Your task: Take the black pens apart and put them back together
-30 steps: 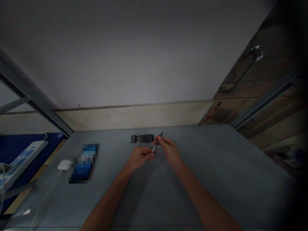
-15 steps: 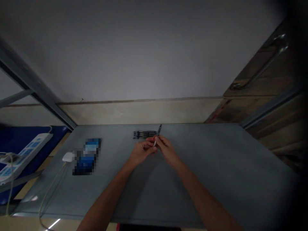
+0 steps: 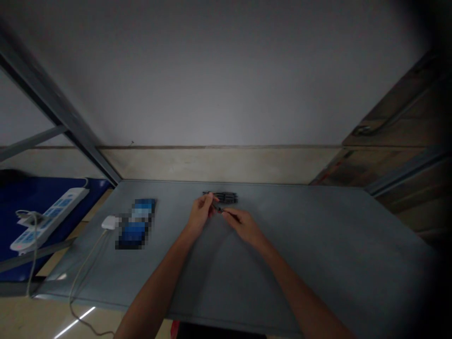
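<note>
Between my two hands is a slim dark pen-like piece [image 3: 217,207], held low over the grey tabletop. Fingers and thumb of my left hand [image 3: 200,214] are closed on its upper left end. My right hand [image 3: 245,226] pinches its lower right end. Just behind the hands, a row of several similar dark slim pieces [image 3: 228,197] lies side by side on the table; my left fingers cover part of it. The exact kind of these pieces is too small and dark to tell.
A phone with a blurred screen [image 3: 136,223] lies on the grey table [image 3: 300,263] at the left, beside a white plug-like block [image 3: 110,222] with a cable. A white power strip [image 3: 49,219] rests on a blue surface. A wall [image 3: 219,165] stands behind the table.
The held piece has swung from pointing up and away to lying slanted between both hands. My left hand has moved up to its far end. The view has shifted slightly.
</note>
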Tool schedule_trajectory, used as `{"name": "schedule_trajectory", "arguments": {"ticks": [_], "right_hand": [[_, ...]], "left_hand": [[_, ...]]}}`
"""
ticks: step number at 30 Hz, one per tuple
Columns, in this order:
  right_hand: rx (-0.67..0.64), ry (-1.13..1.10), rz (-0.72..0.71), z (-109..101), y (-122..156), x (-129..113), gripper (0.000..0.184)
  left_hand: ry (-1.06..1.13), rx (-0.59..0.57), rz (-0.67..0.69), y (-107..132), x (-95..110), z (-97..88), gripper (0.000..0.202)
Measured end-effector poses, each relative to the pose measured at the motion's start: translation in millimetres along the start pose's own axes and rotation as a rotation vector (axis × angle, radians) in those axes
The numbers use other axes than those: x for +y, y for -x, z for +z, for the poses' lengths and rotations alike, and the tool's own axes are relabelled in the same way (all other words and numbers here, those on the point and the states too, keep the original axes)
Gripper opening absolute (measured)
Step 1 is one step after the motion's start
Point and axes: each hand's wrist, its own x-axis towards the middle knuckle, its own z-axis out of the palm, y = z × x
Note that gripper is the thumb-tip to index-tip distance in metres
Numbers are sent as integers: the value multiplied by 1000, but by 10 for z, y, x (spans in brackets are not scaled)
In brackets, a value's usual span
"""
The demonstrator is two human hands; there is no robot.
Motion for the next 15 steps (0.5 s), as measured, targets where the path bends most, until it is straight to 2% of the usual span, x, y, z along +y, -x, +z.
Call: {"name": "schedule_trajectory", "arguments": {"ticks": [5, 8, 11, 15], "right_hand": [[145, -111, 123, -105, -41, 58, 17], [305, -453, 188, -173, -71, 73, 16], [424, -748, 181, -201, -102, 86, 16], [474, -836, 197, -209, -121, 93, 18]], "left_hand": [[18, 52, 6, -12, 12, -38, 43], [29, 24, 12, -13, 19, -57, 29], [-8, -116, -5, 9, 5, -42, 18], [-104, -401, -89, 92, -39, 59, 26]]}}
